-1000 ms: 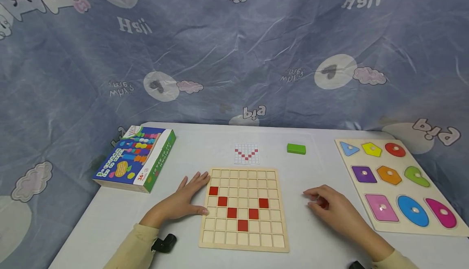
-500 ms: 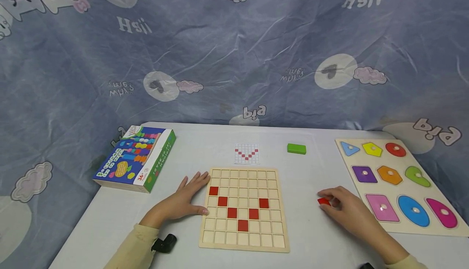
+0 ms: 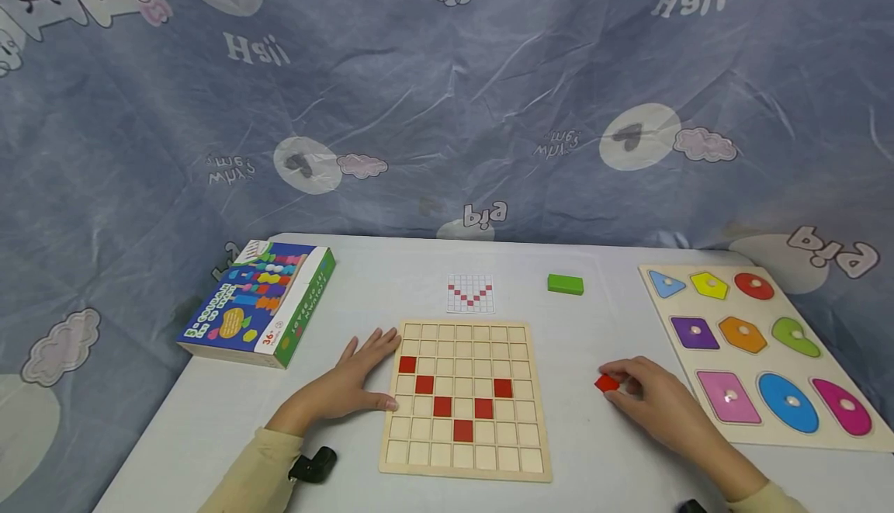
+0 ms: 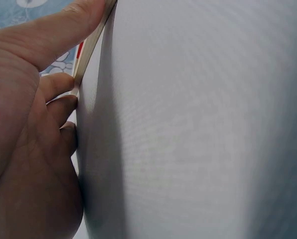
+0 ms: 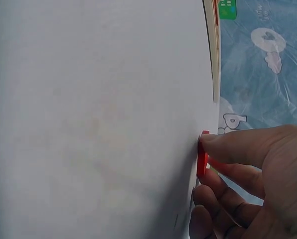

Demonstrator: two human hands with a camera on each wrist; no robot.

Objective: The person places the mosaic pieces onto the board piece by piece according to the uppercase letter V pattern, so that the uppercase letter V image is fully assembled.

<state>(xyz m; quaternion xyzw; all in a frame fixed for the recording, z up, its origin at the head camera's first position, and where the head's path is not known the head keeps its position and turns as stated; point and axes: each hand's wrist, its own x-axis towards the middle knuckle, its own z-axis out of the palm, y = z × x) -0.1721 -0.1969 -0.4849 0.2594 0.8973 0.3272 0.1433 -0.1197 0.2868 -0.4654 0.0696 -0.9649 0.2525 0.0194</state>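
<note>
A wooden grid board lies at the middle of the table, with several red square tiles set in its cells in a V-like line. My left hand rests with spread fingers at the board's left edge, its thumb touching the frame. To the right of the board, my right hand pinches a red tile between thumb and fingers, low over the white table. In the right wrist view that red tile shows edge-on beneath the thumb. Behind the board lies a small pattern card with a red V.
A green block sits behind the board to the right. The shape puzzle board with knobbed pieces lies at the right. A colourful toy box stands at the left. Patterned blue cloth hangs behind the table.
My right hand first moved right, away from the board, and the red tile came into sight in its fingers. It has since shifted slightly left. The left hand stays put.
</note>
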